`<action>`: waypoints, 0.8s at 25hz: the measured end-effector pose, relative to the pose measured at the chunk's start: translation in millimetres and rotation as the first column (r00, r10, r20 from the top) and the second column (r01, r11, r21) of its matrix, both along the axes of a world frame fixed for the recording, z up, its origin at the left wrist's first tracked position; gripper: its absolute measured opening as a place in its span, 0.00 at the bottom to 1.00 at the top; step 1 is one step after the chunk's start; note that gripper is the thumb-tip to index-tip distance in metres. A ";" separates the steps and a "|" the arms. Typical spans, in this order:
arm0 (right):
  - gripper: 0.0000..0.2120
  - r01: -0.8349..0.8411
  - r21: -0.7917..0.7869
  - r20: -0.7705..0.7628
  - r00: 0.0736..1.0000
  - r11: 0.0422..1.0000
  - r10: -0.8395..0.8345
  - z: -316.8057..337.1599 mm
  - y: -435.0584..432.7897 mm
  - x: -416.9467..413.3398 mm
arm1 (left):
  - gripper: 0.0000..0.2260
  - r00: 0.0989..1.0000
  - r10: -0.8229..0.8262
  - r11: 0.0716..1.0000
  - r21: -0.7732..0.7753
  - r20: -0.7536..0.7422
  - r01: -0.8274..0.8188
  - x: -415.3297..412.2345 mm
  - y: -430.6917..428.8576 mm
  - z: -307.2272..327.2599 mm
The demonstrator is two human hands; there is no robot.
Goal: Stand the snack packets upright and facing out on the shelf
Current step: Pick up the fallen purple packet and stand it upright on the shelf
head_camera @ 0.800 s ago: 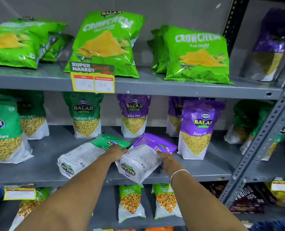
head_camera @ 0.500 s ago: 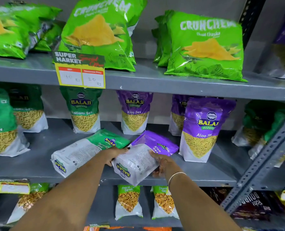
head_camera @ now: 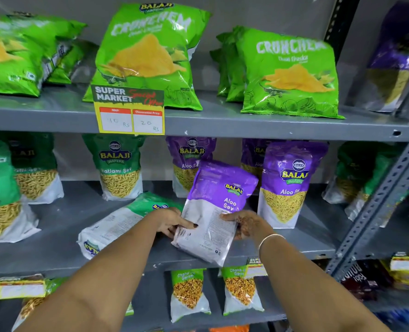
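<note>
A purple Aloo Sev packet [head_camera: 213, 209] is tilted up off the middle shelf [head_camera: 62, 226], its printed back towards me. My left hand [head_camera: 172, 222] grips its lower left edge and my right hand [head_camera: 247, 224] grips its lower right edge. Its bottom end hangs over the shelf's front lip. Just to its left a green Ratlami Sev packet [head_camera: 117, 224] lies flat on its face, back side up, partly under my left forearm. An upright purple Aloo Sev packet [head_camera: 287, 185] stands to the right, facing out.
Upright green [head_camera: 119, 168] and purple [head_camera: 186, 161] packets line the back of the middle shelf. Green Crunchem bags [head_camera: 148, 58] stand on the top shelf behind a price tag [head_camera: 129, 113]. A slotted metal upright [head_camera: 375, 212] borders the right. Chana packets [head_camera: 189, 293] stand below.
The purple packet has been lifted from lying flat to steeply tilted, its top end raised towards the back. Both hands moved with it; the green flat packet stayed put.
</note>
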State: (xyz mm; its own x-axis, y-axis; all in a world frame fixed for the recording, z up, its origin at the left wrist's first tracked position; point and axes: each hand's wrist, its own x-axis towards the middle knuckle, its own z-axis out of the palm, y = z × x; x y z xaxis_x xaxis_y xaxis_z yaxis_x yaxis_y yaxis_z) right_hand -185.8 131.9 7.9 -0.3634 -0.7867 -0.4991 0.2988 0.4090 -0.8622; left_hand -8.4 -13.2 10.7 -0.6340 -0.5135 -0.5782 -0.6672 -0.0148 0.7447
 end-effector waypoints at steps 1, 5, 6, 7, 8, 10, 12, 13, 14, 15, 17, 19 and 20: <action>0.06 0.028 -0.017 -0.051 0.998 0.999 -0.029 9.9 -2.8 1.6 | 0.12 1.000 0.012 0.999 -0.029 -0.027 -0.013 -1.2 -0.2 2.9; 0.15 0.086 -0.240 -0.316 0.935 0.967 -0.162 27.2 -27.6 5.8 | 0.31 0.980 0.094 0.961 -0.240 -0.174 -0.135 -6.1 -5.3 -4.3; 0.25 0.084 -0.289 -0.377 0.906 0.954 -0.194 24.1 -35.4 5.4 | 0.33 0.966 0.136 0.935 -0.293 -0.218 -0.198 -7.6 -7.4 -10.4; 0.34 0.075 -0.313 -0.423 0.882 0.947 -0.209 20.1 -41.2 5.0 | 0.35 0.950 0.184 0.908 -0.326 -0.253 -0.262 -10.1 -11.1 -18.8; 0.39 0.068 -0.321 -0.464 0.858 0.945 -0.220 17.6 -45.6 6.3 | 0.37 0.932 0.220 0.883 -0.347 -0.288 -0.316 -13.0 -14.5 -26.8; 0.37 0.078 -0.288 -0.537 0.812 0.954 -0.228 16.6 -51.3 10.0 | 0.33 0.903 0.277 0.843 -0.368 -0.329 -0.393 -15.2 -8.9 -31.6; 0.33 0.087 -0.270 -0.568 0.790 0.959 -0.231 13.7 -56.4 8.9 | 0.27 0.875 0.317 0.802 -0.389 -0.365 -0.453 -18.6 -6.3 -38.4; 0.32 0.076 -0.271 -0.574 0.788 0.960 -0.224 11.2 -58.6 7.4 | 0.25 0.862 0.333 0.788 -0.389 -0.383 -0.477 -19.9 -3.9 -40.2; 0.31 0.054 -0.284 -0.580 0.785 0.957 -0.216 10.3 -59.6 7.0 | 0.25 0.849 0.340 0.779 -0.385 -0.405 -0.495 -21.4 -3.5 -44.5; 0.30 0.038 -0.286 -0.588 0.782 0.957 -0.207 9.6 -61.0 5.6 | 0.24 0.840 0.342 0.779 -0.373 -0.421 -0.504 -21.5 -2.2 -45.1; 0.29 0.019 -0.280 -0.591 0.784 0.960 -0.188 6.4 -63.3 1.8 | 0.25 0.829 0.341 0.798 -0.330 -0.443 -0.504 -21.2 -3.1 -46.1; 0.28 0.025 -0.228 -0.603 0.781 0.973 -0.162 -0.8 -65.4 -4.7 | 0.28 0.859 0.310 0.840 -0.306 -0.408 -0.448 -17.3 -8.6 -46.7; 0.28 0.040 -0.174 -0.613 0.778 0.984 -0.140 -4.8 -64.8 -7.5 | 0.32 0.880 0.287 0.861 -0.301 -0.377 -0.410 -15.3 -11.9 -47.2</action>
